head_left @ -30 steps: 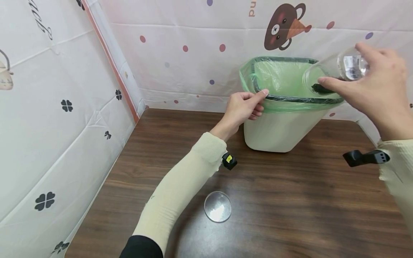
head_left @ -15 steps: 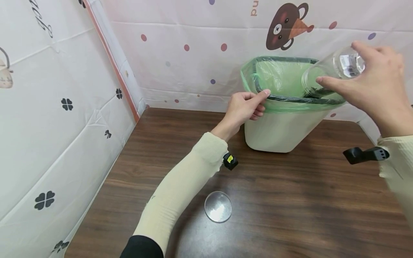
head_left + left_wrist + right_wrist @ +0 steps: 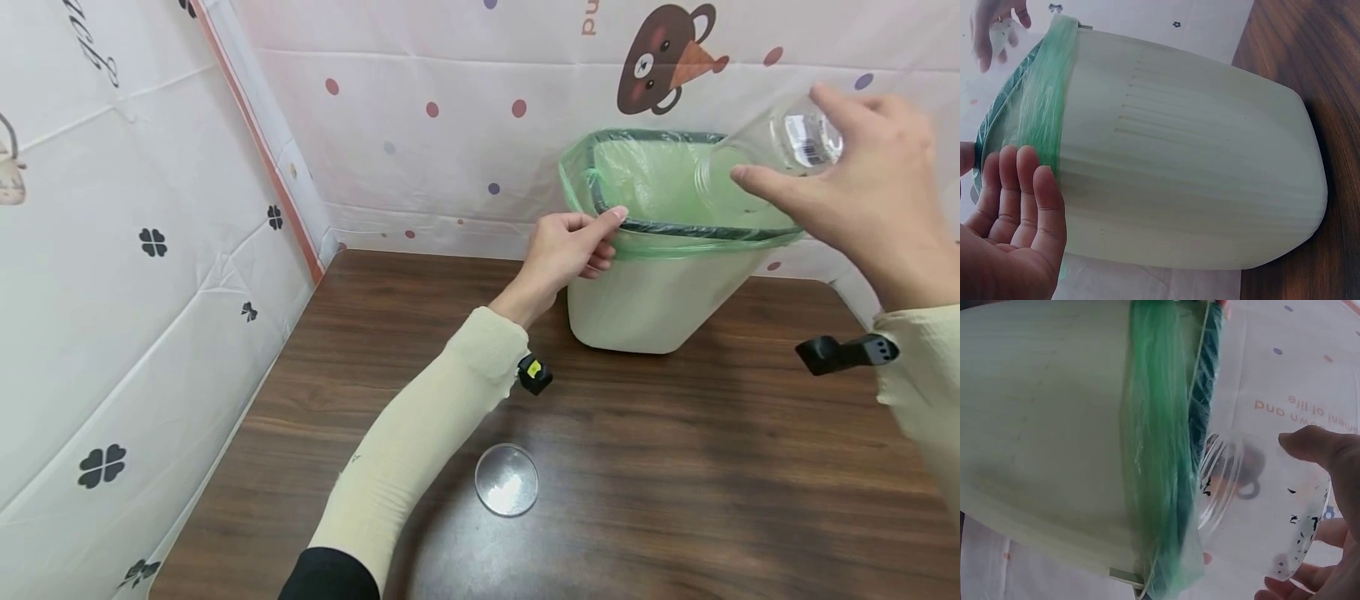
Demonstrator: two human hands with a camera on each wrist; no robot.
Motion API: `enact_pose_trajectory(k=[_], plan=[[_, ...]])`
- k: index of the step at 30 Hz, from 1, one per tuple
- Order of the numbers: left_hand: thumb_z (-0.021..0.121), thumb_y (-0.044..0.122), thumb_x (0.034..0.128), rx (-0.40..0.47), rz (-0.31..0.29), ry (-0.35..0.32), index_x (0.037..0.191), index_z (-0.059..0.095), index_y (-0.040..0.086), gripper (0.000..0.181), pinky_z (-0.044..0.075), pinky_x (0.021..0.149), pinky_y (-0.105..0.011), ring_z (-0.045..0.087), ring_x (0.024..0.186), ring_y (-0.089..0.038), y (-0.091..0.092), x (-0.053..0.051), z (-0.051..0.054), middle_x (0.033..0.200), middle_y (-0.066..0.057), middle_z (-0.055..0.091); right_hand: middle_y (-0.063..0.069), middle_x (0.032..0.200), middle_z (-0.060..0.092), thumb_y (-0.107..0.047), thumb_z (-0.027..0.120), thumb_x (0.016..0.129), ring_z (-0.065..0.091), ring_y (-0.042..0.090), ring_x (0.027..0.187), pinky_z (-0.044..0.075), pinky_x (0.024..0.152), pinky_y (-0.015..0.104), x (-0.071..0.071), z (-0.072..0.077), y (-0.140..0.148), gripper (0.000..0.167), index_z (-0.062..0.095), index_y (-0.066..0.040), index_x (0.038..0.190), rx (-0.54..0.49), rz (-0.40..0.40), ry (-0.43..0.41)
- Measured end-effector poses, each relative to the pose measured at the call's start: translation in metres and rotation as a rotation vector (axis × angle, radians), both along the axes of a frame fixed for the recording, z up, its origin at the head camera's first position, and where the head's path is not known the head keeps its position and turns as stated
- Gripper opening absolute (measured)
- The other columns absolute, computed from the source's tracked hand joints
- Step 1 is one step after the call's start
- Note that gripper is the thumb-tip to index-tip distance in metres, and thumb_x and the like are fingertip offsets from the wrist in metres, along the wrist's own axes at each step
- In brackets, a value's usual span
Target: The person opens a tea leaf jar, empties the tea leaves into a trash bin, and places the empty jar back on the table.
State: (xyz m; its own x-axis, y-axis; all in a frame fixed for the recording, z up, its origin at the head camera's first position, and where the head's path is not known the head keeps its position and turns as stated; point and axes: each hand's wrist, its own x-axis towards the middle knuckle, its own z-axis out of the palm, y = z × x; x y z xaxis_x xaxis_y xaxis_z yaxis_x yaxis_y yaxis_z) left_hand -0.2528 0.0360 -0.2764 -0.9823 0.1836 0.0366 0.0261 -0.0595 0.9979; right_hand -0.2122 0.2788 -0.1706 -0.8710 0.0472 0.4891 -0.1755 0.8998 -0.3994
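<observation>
My right hand grips a clear plastic jar near its base, tilted with its mouth down over the trash can. In the right wrist view a few dark flakes cling inside the jar, mostly near its base. The pale can wears a green bag folded over its rim. My left hand pinches the rim and bag at the near left corner, thumb on top; its other fingers lie against the outside in the left wrist view.
A round clear lid lies on the dark wooden table in front of the can. Printed sheeting hangs behind the can and along the left side of the table.
The dark material in the jar has slid out of its mouth into the bag; only specks stay inside. My right hand has shifted slightly left and up. The left hand keeps its place.
</observation>
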Motion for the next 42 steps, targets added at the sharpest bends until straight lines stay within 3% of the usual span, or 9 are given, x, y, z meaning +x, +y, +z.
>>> enact_pose_trajectory(k=[3,8,16,25,31,35,39,42], plan=[[0.076,0.041,0.0905,0.004,-0.004,-0.001,0.082,0.072,0.006,0.036,0.06,0.063,-0.031,0.068,0.063,-0.018,-0.001,0.0,0.0,0.072,-0.008,0.069,0.034,0.147,0.039,-0.03,0.08,0.077,0.026,0.05,0.139,0.017,0.113,0.061,-0.001,-0.003,-0.003,0.088,0.043,-0.006,0.153,0.039,0.037,0.045],[0.076,0.041,0.0904,0.005,-0.006,-0.003,0.082,0.072,0.006,0.036,0.06,0.064,-0.031,0.068,0.064,-0.018,-0.001,0.0,0.0,0.073,-0.008,0.069,0.036,0.146,0.039,-0.024,0.082,0.079,0.027,0.054,0.137,0.012,0.114,0.066,-0.004,-0.006,-0.003,0.087,0.04,0.0,0.152,0.156,0.078,0.044],[0.076,0.04,0.0905,0.0,-0.003,0.0,0.081,0.072,0.006,0.035,0.06,0.063,-0.03,0.068,0.064,-0.018,0.0,0.001,0.0,0.072,-0.007,0.069,0.033,0.138,0.049,-0.015,0.093,0.065,0.039,0.054,0.126,0.03,0.103,0.063,-0.004,-0.015,-0.004,0.09,0.051,0.004,0.143,0.279,0.174,0.247],[0.075,0.039,0.0914,-0.01,-0.016,0.004,0.083,0.072,0.007,0.033,0.061,0.069,-0.036,0.069,0.066,-0.019,-0.002,0.002,0.002,0.074,-0.008,0.069,0.036,0.137,0.046,-0.013,0.094,0.064,0.037,0.052,0.128,0.031,0.105,0.06,0.005,-0.019,-0.006,0.096,0.047,0.004,0.145,0.223,0.204,0.294],[0.075,0.038,0.0919,0.003,-0.01,-0.004,0.084,0.072,0.008,0.031,0.061,0.072,-0.037,0.069,0.066,-0.019,-0.004,0.005,0.004,0.075,-0.008,0.07,0.03,0.143,0.039,-0.013,0.087,0.07,0.03,0.041,0.135,0.025,0.111,0.053,0.011,-0.02,-0.006,0.097,0.039,-0.002,0.153,0.068,0.136,0.231],[0.075,0.037,0.0925,0.018,-0.014,-0.006,0.085,0.073,0.008,0.031,0.061,0.07,-0.035,0.068,0.066,-0.019,-0.004,0.007,0.004,0.076,-0.008,0.07,0.008,0.136,0.042,-0.015,0.086,0.07,0.03,0.031,0.132,0.025,0.11,0.041,0.014,-0.023,-0.004,0.096,0.04,-0.007,0.153,-0.027,0.089,0.216],[0.074,0.036,0.093,0.035,-0.02,0.01,0.085,0.073,0.007,0.03,0.06,0.067,-0.032,0.068,0.065,-0.018,-0.006,0.01,0.003,0.075,-0.008,0.069,-0.015,0.127,0.032,-0.019,0.086,0.069,0.033,0.021,0.127,0.027,0.107,0.034,0.018,-0.024,-0.002,0.093,0.043,-0.008,0.151,-0.055,0.059,0.242],[0.074,0.035,0.0932,0.035,-0.019,0.014,0.085,0.073,0.006,0.029,0.06,0.066,-0.031,0.067,0.064,-0.018,-0.006,0.012,0.002,0.074,-0.008,0.069,-0.02,0.12,0.031,-0.022,0.086,0.068,0.038,0.007,0.114,0.03,0.102,0.027,0.021,-0.025,-0.003,0.089,0.048,-0.007,0.147,-0.063,0.032,0.273]])
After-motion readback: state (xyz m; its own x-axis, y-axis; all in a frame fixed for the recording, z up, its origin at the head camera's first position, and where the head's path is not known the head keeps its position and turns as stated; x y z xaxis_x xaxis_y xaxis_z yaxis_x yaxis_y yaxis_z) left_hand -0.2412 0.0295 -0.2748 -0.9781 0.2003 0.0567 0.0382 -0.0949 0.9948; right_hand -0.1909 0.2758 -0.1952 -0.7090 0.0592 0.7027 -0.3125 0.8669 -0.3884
